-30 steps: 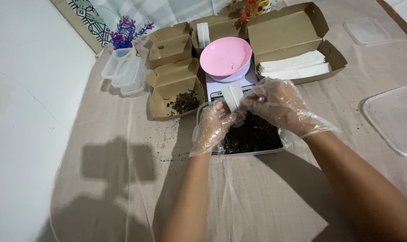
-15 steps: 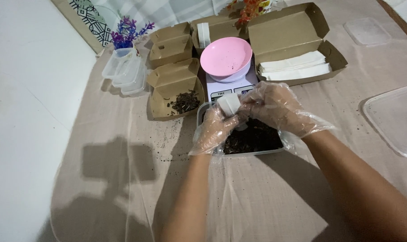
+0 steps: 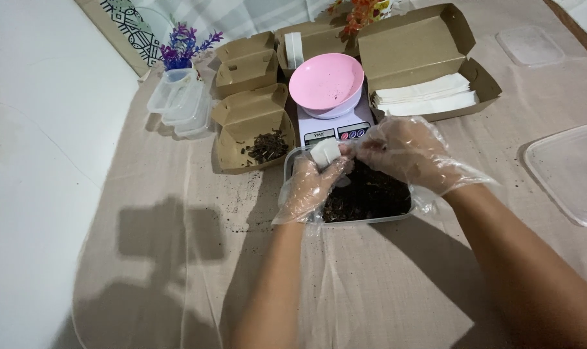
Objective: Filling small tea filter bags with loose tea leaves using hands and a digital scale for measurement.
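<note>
Both hands wear loose clear plastic gloves. My left hand [image 3: 311,184] pinches a small white paper pouch [image 3: 324,152] and holds it upright over a clear plastic tub [image 3: 397,213] of dark dried leaves. My right hand [image 3: 406,152] has its fingertips closed at the pouch's open top. Behind the hands stands a white kitchen scale [image 3: 335,132] carrying a pink bowl [image 3: 326,84].
An open brown box [image 3: 248,139] with some dark leaves sits left of the tub. A larger brown box [image 3: 429,97] holds stacked white pouches. Clear containers [image 3: 177,106] and a purple plant [image 3: 180,45] are far left. A clear lid [image 3: 568,171] lies right. Crumbs dot the beige cloth.
The hands have barely shifted; the right fingertips have stayed at the pouch's top over the tub.
</note>
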